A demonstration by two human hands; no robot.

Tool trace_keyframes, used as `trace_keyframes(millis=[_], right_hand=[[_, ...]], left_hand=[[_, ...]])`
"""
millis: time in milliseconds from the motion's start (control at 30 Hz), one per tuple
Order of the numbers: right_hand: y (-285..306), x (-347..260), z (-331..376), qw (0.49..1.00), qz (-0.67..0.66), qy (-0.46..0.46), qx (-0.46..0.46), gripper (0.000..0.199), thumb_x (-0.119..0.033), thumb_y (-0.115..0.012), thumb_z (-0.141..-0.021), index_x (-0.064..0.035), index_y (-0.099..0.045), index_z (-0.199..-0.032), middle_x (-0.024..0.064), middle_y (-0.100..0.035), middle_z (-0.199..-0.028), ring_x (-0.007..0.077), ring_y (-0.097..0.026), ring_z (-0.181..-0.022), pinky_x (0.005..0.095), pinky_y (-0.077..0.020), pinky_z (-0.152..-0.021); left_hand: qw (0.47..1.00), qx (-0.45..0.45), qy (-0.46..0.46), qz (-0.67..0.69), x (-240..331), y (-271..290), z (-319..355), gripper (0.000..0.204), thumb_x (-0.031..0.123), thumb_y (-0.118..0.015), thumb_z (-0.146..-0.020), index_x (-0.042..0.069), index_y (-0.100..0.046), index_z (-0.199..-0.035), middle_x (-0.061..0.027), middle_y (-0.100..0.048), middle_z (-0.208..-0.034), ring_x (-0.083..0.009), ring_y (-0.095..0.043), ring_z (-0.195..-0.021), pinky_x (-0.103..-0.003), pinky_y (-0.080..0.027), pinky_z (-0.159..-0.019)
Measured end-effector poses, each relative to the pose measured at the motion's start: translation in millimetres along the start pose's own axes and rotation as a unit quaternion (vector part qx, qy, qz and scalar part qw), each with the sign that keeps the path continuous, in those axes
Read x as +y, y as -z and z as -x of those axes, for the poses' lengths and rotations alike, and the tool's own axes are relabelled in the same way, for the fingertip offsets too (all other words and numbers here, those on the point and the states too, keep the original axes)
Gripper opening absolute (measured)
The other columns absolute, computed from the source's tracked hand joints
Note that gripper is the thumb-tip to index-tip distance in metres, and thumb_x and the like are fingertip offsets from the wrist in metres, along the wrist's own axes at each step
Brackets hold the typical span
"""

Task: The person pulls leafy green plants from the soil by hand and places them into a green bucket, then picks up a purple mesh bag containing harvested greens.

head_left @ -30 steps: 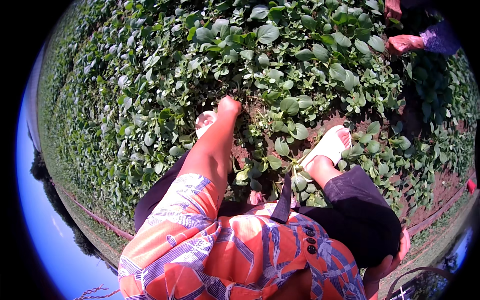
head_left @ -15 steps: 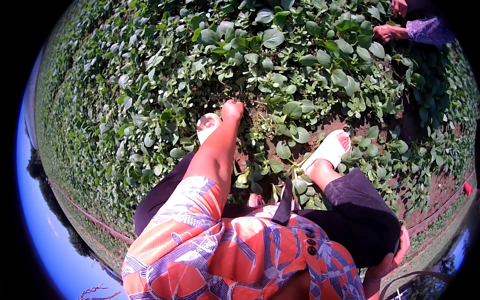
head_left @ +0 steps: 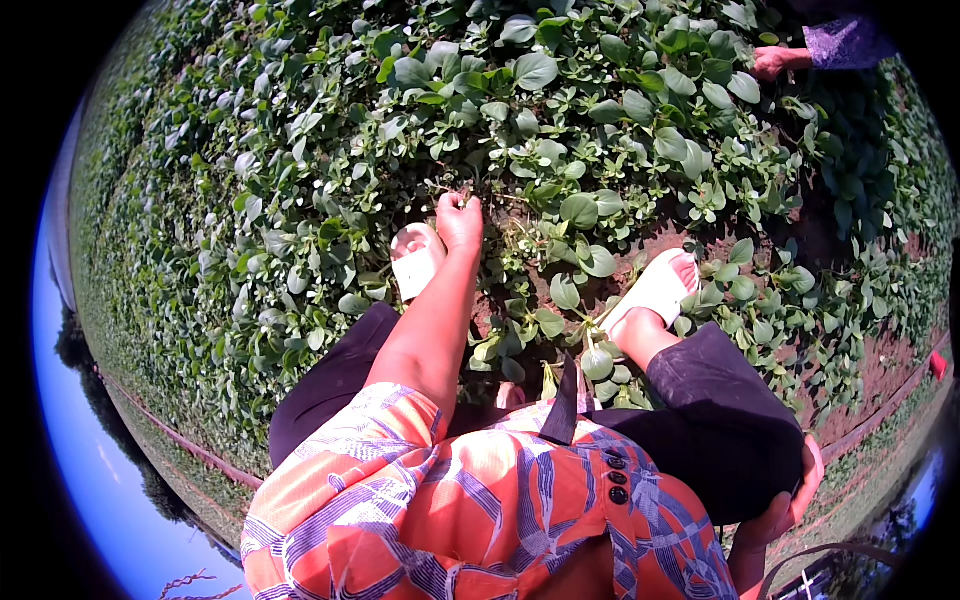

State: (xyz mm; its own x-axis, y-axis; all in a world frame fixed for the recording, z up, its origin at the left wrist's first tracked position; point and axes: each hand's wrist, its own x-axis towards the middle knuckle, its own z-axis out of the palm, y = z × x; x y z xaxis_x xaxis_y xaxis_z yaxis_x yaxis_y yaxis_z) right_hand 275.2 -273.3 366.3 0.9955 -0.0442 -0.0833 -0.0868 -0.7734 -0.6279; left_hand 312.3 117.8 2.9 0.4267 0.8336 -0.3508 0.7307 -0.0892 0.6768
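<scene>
My left hand [head_left: 460, 222] reaches down among the low leafy plants, just beyond my left sandal [head_left: 416, 262]. Its fingers are closed in a pinch, with a bit of a small green plant [head_left: 463, 203] at the fingertips. Thin stems and leaves around them hide the exact grip. At the lower right, my right hand [head_left: 785, 508] rests against my bent right knee [head_left: 745, 440] in dark trousers, holding no object. Its fingers lie along the outer side of the knee, partly hidden.
Broad-leaved greens [head_left: 536, 71] mixed with smaller weeds cover the ground. Bare reddish soil [head_left: 665, 238] shows near my right sandal [head_left: 662, 288]. Another person's hand [head_left: 770, 62], in a purple sleeve [head_left: 848, 43], is among the plants at upper right.
My left hand has turned slightly and its fingertips show more, with greenery at them. Only one of the other person's two hands still shows. My right hand stays on the knee.
</scene>
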Motion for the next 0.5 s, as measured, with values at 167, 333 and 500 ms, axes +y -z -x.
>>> trace_keyframes(millis=[167, 333, 500], right_hand=[[0, -3, -2, 1.0, 0.006, -0.016, -0.013, 0.067, -0.051, -0.035, -0.077, 0.0046, -0.038, -0.113, 0.0168, -0.038, -0.116, 0.0265, -0.035, -0.11, 0.0379, -0.024, -0.094], [4, -3, -3, 0.998, 0.06, 0.001, -0.023, 0.064, -0.049, -0.032, -0.079, 0.0036, -0.038, -0.114, 0.0183, -0.038, -0.117, 0.0296, -0.035, -0.111, 0.0413, -0.0236, -0.094], [6, 3, -3, 0.997, 0.063, 0.034, -0.025, 0.055, -0.042, -0.032, -0.081, 0.0013, -0.037, -0.115, 0.02, -0.038, -0.117, 0.0319, -0.036, -0.107, 0.0439, -0.0268, -0.091]], left_hand=[[0.961, -0.112, 0.209, -0.141, 34, -17, -19, 0.056, 0.042, -0.064, -0.061, -0.004, -0.052, -0.09, -0.0209, -0.05, -0.103, -0.0296, -0.049, -0.097, -0.034, -0.038, -0.083], [0.934, -0.102, 0.142, -0.312, 46, -33, -2, 0.04, 0.029, -0.063, -0.064, 0.001, -0.056, -0.091, -0.0165, -0.054, -0.099, -0.0274, -0.052, -0.093, -0.036, -0.041, -0.08], [0.895, -0.251, 0.09, -0.357, 28, -34, -32, 0.018, 0.013, -0.054, -0.065, -0.001, -0.06, -0.073, -0.0152, -0.06, -0.081, -0.0254, -0.059, -0.073, -0.032, -0.045, -0.066]])
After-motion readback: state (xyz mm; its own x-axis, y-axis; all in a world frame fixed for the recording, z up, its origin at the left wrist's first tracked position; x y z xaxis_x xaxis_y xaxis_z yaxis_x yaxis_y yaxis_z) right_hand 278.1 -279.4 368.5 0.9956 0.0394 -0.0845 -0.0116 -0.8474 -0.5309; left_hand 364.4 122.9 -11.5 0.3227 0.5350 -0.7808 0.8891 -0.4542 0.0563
